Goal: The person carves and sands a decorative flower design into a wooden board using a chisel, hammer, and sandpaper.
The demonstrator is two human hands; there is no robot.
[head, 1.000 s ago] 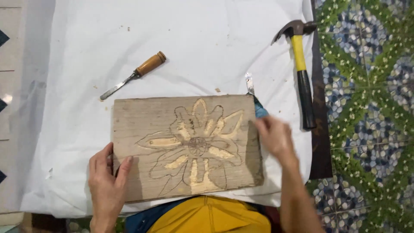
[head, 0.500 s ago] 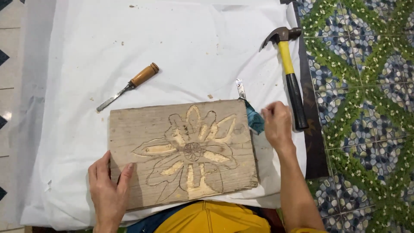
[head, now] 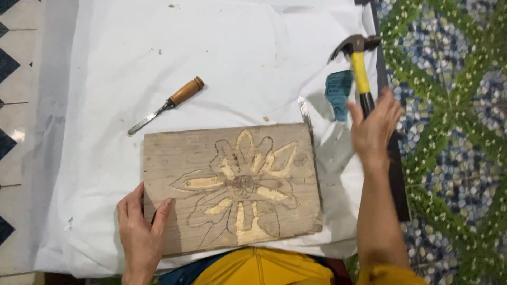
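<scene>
White sheeting covers the work surface; patterned green and blue mosaic flooring shows to the right, pale tile with dark diamonds to the left.

Item: wooden board, weathered grey, lying flat on the sheet just in front of me. A flower outline is drawn on it, with several petals already gouged down to pale fresh wood.

Item: my left hand, flat on the board's near left corner, fingers spread, pressing it down. Position unchanged over the last second.

Item: my right hand, open, fingers loose, gripping nothing yet. A second ago it rested at the board's right edge; it has since travelled up and to the right and now overlaps the dark grip of the hammer. Whether the fingers actually touch the handle I cannot tell, as motion blur hides it.

Item: hammer, yellow shaft, claw head, lying along the sheet's right edge, not moved.

Item: chisel, wooden handle, flat on the sheet beyond the board, untouched.

Item: small metal blade and a blue scrap, between board and hammer.

Reading: carving is paused; the striking tool is being fetched, the cutting tool not yet.
</scene>
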